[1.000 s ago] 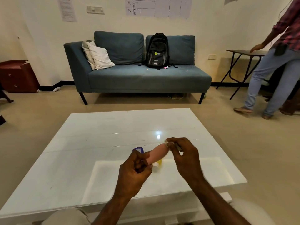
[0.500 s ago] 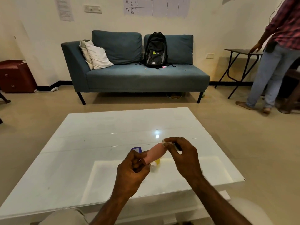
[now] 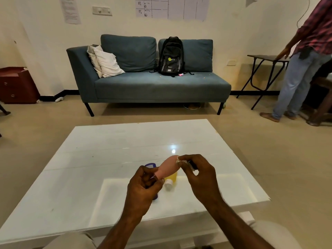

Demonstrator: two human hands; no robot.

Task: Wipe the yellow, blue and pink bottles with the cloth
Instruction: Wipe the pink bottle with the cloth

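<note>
Lower centre of the frame: the left hand [image 3: 143, 189], fingers curled, grips the lower end of the pink bottle [image 3: 168, 167], held tilted above the white worktop [image 3: 89, 168]. The right hand [image 3: 199, 175] pinches a small pale cloth [image 3: 181, 161] against the bottle's upper end. Beneath, the yellow bottle [image 3: 171, 178] lies on the worktop, white cap toward the viewer. The blue bottle [image 3: 150, 165] is mostly hidden behind the left hand. Upper centre: a sofa [image 3: 161, 87] bearing a backpack [image 3: 171, 56].

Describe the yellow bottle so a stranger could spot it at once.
On the white table before the sofa, look just below the pink bottle that the left hand grips. The yellow bottle lies there, white cap toward the camera; the only yellow one, right of the blue bottle.
</note>
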